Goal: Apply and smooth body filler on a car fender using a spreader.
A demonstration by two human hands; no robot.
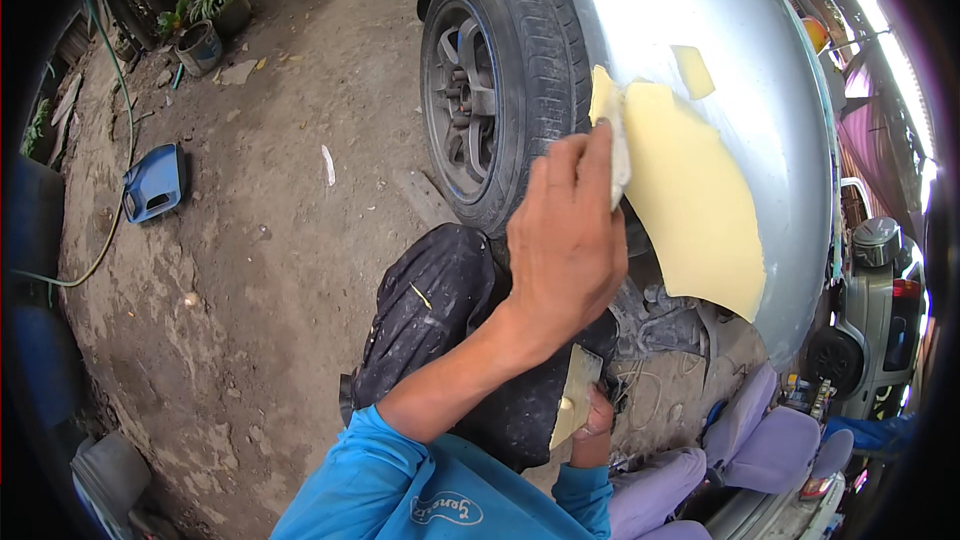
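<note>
My left hand [567, 230] pinches a pale putty spreader [619, 145] against the front edge of a silver car fender [660, 0], just above the tyre. Beside the spreader, a large pale yellow patch of body filler [695, 195] covers the fender's lower part, and a smaller yellow patch [693, 72] lies above it. Low down near my knee, my right hand [597, 414] grips a flat mixing board [578, 395] that carries a small dab of yellow filler. Most of the right hand's fingers are hidden behind the board.
The wheel [500, 90] stands left of the fender. A blue dustpan [154, 183], a hose [105, 245] and potted plants [200, 48] are on the dirt floor at left. Purple car seats [770, 450] stand at lower right, with another vehicle [880, 325] behind.
</note>
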